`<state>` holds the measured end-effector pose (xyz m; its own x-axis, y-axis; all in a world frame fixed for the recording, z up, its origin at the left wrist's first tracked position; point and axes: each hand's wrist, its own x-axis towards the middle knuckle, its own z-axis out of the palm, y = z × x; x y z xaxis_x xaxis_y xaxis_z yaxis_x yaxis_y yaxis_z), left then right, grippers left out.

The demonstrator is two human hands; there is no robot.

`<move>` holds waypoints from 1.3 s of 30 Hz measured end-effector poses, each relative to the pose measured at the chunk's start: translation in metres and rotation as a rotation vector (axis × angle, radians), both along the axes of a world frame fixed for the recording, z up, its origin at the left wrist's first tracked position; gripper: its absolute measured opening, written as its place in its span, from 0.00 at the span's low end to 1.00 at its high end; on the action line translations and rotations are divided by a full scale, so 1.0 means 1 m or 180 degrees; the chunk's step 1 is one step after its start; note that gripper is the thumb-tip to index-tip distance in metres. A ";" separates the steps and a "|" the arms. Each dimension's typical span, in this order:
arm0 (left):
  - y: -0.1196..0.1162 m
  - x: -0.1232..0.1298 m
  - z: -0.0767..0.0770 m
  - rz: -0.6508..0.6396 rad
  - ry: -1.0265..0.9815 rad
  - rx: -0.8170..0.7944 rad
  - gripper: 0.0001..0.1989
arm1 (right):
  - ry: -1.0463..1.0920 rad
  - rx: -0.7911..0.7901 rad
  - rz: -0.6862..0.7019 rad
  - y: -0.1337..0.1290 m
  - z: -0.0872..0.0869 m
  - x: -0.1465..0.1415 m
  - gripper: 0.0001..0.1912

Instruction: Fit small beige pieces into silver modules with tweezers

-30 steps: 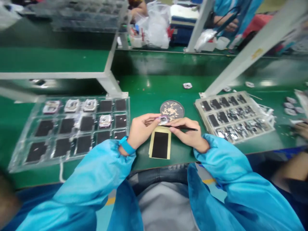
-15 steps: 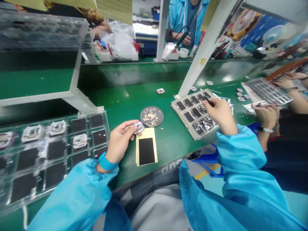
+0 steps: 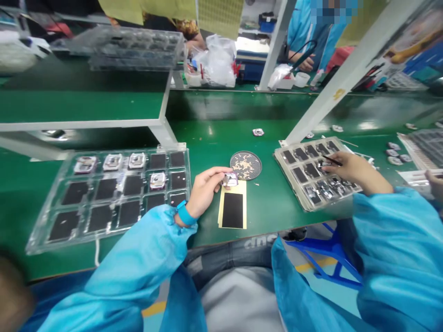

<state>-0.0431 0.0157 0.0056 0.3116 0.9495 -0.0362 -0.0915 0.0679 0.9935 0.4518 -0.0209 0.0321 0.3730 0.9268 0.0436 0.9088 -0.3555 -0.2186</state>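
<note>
My left hand [image 3: 204,191] pinches a small metal-framed part with a purple edge [image 3: 230,180] between thumb and fingers, just above a black pad on a cream backing sheet [image 3: 232,210]. My right hand [image 3: 356,168] holds thin black tweezers [image 3: 332,160], their tips over a beige tray of black pads and metal parts [image 3: 290,184]. A round mesh dish [image 3: 245,152] holding small tan bits lies just beyond the held part. Several metal parts and black pads sit in a clear plastic tray [image 3: 187,180] to the left of my left hand.
A green workbench [image 3: 214,138] runs across the view, with white steel uprights [image 3: 166,129] rising from it. Loose small parts lie beyond the trays. A co-worker's hand [image 3: 435,182] reaches in at the right edge. Plastic bags and another worker stand across the bench.
My right hand has moved from beside my left hand to the beige tray, carrying the tweezers. My left hand still holds the part, and the view has swung slightly.
</note>
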 end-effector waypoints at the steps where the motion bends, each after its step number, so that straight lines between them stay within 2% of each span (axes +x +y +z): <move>1: -0.001 0.000 0.000 0.0006 0.0030 0.0061 0.13 | 0.0047 0.0096 -0.0031 -0.001 0.004 -0.002 0.18; 4: -0.002 0.000 0.000 -0.0026 0.0017 0.0086 0.13 | 0.0198 0.0711 0.0078 -0.005 0.021 -0.028 0.12; 7: -0.002 0.001 0.001 -0.0065 -0.0125 -0.0018 0.12 | 0.0695 0.1426 0.0408 -0.009 0.044 -0.087 0.12; 8: -0.002 0.002 0.001 -0.0078 -0.0195 -0.0065 0.12 | 0.0915 0.1630 0.0573 -0.009 0.052 -0.112 0.12; 11: -0.001 0.003 0.002 -0.0073 -0.0372 -0.0145 0.13 | 0.1622 0.1950 0.1613 -0.002 0.065 -0.187 0.06; 14: 0.001 0.004 0.002 0.0031 -0.0451 -0.0091 0.18 | 0.2104 0.1801 0.2296 0.011 0.061 -0.246 0.04; 17: 0.003 0.004 0.001 0.0106 -0.0385 -0.0091 0.19 | 0.2764 0.1304 0.2405 0.022 0.039 -0.278 0.06; 21: 0.006 0.003 -0.001 0.0378 -0.0184 -0.0062 0.18 | 0.3365 0.0758 0.2234 0.027 0.004 -0.289 0.10; 24: 0.007 0.002 0.000 0.0531 -0.0130 -0.0055 0.17 | 0.3366 0.0538 0.2052 0.029 -0.011 -0.288 0.11; 29: 0.005 0.000 0.003 0.0583 0.0044 -0.0097 0.18 | 0.3446 0.0424 0.1941 0.031 -0.017 -0.291 0.14; 39: 0.001 0.002 0.008 0.0434 0.0236 0.0209 0.18 | 0.3511 0.0330 0.1750 0.031 -0.022 -0.294 0.15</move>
<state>-0.0411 0.0165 0.0131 0.1784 0.9839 0.0092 -0.0218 -0.0054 0.9997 0.1576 0.0100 0.0104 -0.1809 0.9829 0.0355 0.2440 0.0798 -0.9665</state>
